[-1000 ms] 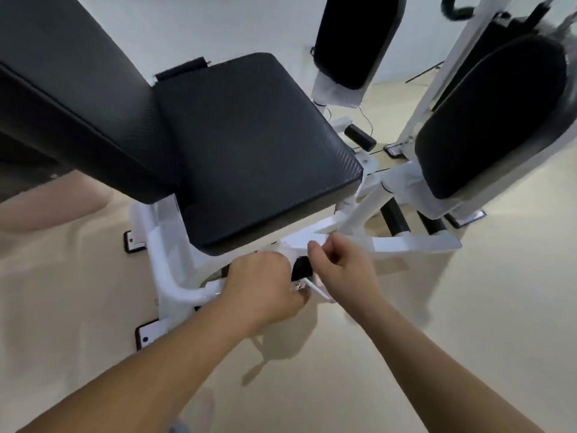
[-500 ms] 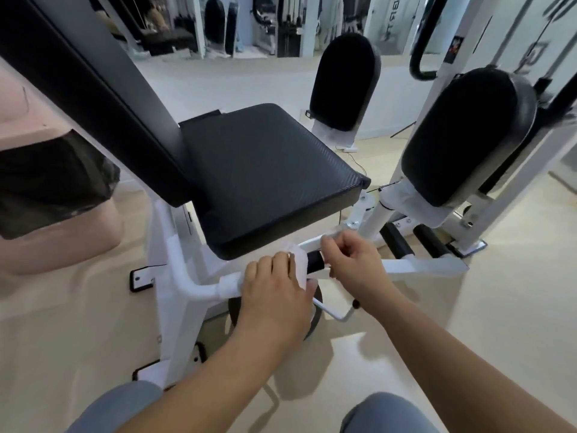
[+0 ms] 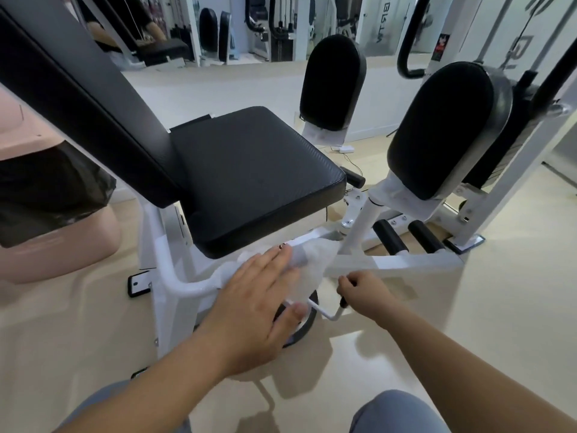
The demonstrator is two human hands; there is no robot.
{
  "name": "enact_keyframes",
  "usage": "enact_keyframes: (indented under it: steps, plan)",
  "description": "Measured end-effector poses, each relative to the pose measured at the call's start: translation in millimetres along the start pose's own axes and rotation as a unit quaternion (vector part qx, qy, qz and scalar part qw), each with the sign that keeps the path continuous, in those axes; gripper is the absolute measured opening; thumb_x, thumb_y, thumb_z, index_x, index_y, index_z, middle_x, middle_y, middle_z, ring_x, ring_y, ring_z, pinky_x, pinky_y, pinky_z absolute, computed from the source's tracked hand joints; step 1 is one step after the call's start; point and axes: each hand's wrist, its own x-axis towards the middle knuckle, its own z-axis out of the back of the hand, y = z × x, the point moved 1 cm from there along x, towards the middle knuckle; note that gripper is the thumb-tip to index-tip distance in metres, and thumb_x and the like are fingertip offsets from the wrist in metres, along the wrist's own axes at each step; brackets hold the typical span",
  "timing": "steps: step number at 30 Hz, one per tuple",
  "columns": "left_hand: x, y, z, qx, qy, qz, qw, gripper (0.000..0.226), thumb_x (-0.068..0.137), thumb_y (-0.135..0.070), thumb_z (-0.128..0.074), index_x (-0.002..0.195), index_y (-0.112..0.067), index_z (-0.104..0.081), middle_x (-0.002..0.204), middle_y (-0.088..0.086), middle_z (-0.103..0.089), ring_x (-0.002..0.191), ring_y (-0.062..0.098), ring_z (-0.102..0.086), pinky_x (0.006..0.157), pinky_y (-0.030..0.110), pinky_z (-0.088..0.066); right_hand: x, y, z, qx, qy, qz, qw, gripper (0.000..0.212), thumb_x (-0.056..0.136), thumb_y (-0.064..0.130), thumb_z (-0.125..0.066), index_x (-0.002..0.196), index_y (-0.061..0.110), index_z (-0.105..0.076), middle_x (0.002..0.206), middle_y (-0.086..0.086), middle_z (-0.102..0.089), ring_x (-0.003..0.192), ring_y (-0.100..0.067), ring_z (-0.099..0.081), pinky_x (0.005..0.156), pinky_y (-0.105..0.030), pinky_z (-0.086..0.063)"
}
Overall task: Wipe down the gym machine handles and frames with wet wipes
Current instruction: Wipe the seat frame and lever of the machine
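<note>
Head view: left hand (image 3: 259,295), fingers flat and spread, is pressing the crumpled white wet wipe (image 3: 307,267) against the white tubular steel frame (image 3: 390,263) below the black padded seat (image 3: 249,176). Right hand (image 3: 363,292), fisted, is gripping the near crank lever (image 3: 327,314). Far handles are probably remaining unwiped.

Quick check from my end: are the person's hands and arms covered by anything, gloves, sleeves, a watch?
Nothing covers them. The left hand and right hand wear no gloves, and both forearms are bare up to the frame edge, with no sleeves or watch in view. No ring is clear enough to confirm. Below them, the knees are in grey-blue trousers.
</note>
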Motion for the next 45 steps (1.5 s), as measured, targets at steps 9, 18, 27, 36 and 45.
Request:
enact_keyframes:
  steps: [9, 18, 27, 36, 45]
  plan:
    - [81, -24, -3, 0.135, 0.044, 0.193, 0.971, 0.027, 0.099, -0.043, -0.057, 0.116, -0.024, -0.048, 0.099, 0.000, -0.062, 0.081, 0.017, -0.059, 0.066, 0.032, -0.048, 11, -4, -19, -0.024, -0.016, 0.014, 0.999, 0.050, 0.107, 0.048, -0.036, 0.077, 0.014, -0.059, 0.083, -0.011, -0.071, 0.083, -0.029, -0.069, 0.083, -0.043, -0.057]
    - [111, 19, 19, -0.208, 0.307, 0.200, 0.907, 0.037, 0.083, -0.044, -0.078, 0.108, -0.018, -0.069, 0.099, 0.008, -0.074, 0.091, 0.028, -0.074, 0.083, 0.044, -0.063, 24, -6, -12, -0.043, -0.004, 0.002, 0.999, 0.049, 0.110, 0.043, -0.031, 0.079, 0.015, -0.056, 0.086, -0.012, -0.070, 0.083, -0.027, -0.068, 0.081, -0.039, -0.054]
    - [65, -5, -19, 0.216, -0.047, 0.110, 0.969, 0.024, 0.091, -0.027, -0.064, 0.107, -0.024, -0.047, 0.088, -0.006, -0.054, 0.072, 0.016, -0.043, 0.063, 0.032, -0.034, 28, -12, -18, -0.028, -0.025, 0.004, 0.999, 0.053, 0.110, 0.041, -0.033, 0.077, 0.009, -0.060, 0.075, -0.012, -0.066, 0.077, -0.029, -0.069, 0.083, -0.048, -0.058]
    - [103, 37, 20, -0.215, 0.331, 0.192, 0.899, 0.035, 0.079, -0.040, -0.081, 0.106, -0.022, -0.067, 0.097, 0.001, -0.073, 0.084, 0.020, -0.072, 0.082, 0.043, -0.063, 24, -8, -18, -0.035, -0.037, 0.001, 0.999, 0.053, 0.110, 0.040, -0.031, 0.078, 0.008, -0.060, 0.078, -0.014, -0.067, 0.077, -0.029, -0.067, 0.081, -0.044, -0.057]
    - [41, 6, -19, 0.203, -0.065, 0.109, 0.971, 0.032, 0.096, -0.028, -0.058, 0.122, -0.024, -0.040, 0.101, -0.004, -0.050, 0.084, 0.015, -0.040, 0.079, 0.031, -0.040, 8, 31, 11, -0.109, -0.074, 0.034, 0.991, 0.041, 0.105, 0.054, -0.045, 0.085, 0.021, -0.059, 0.070, 0.002, -0.068, 0.065, -0.014, -0.065, 0.064, -0.034, -0.053]
